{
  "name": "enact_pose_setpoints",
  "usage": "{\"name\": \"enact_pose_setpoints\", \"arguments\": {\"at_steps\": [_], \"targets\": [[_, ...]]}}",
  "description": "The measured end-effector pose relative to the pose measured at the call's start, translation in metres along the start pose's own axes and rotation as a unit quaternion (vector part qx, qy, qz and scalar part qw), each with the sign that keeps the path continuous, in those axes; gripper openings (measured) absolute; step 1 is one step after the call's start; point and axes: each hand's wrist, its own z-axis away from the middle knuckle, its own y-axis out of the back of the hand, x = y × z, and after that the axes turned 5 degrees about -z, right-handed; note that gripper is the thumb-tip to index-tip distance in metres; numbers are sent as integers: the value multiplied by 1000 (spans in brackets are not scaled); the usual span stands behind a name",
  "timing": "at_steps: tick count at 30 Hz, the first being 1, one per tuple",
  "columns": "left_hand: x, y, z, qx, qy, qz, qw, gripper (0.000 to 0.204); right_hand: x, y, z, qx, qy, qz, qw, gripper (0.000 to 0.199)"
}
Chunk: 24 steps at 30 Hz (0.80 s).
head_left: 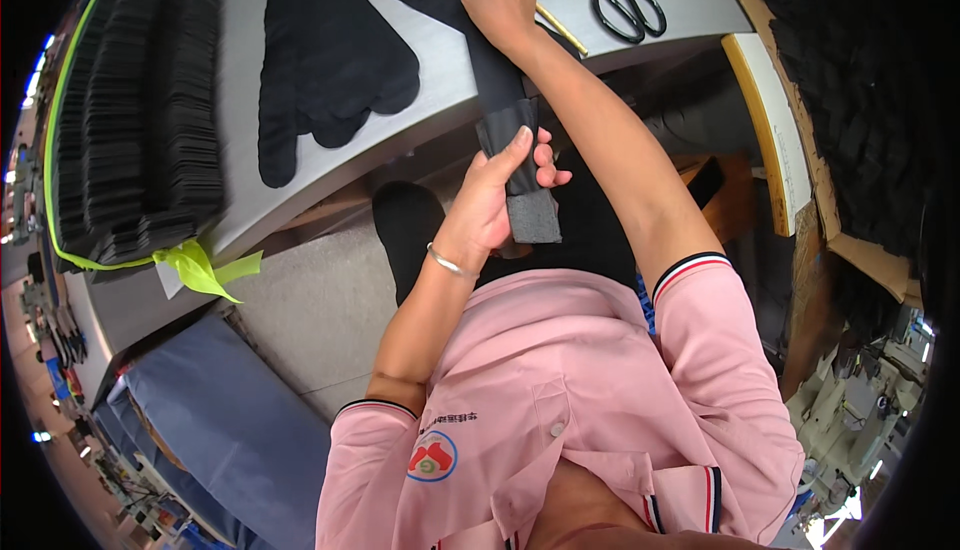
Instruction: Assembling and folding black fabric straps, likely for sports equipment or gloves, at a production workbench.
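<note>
My left hand (490, 185), with a bangle on its wrist, is closed round the lower part of a black fabric strap (497, 78), thumb on top. Below the fingers hangs the strap's dark grey, rough-looking end (536, 218). Farther up, at the back of the table, my right hand (497, 2) has its fingers curled on the same strap's upper stretch. A black glove-shaped fabric piece (335, 60) lies flat left of the strap; whether the two are joined cannot be made out. Beside my right hand lies a thin yellow stick (562, 32).
Black-handled scissors (625, 8) lie on the grey table (690, 0) at the far right. Stacked black fabric pieces (150, 100), tied with a yellow-green band (205, 268), stand at the left. A cardboard box (870, 265) of dark pieces is on the right.
</note>
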Motion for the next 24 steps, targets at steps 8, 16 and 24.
{"name": "enact_pose_setpoints", "arguments": {"at_steps": [8,16,24], "targets": [[-21,-8,33,30,18,-70,997,32,-3,-3,5,-6,9,4,1000,23],[6,-8,0,4,47,77,996,39,-1,-5,8,17,18,2,1000,24],[-9,-17,18,58,0,-54,997,29,-7,-6,6,14,28,-11,999,21]]}}
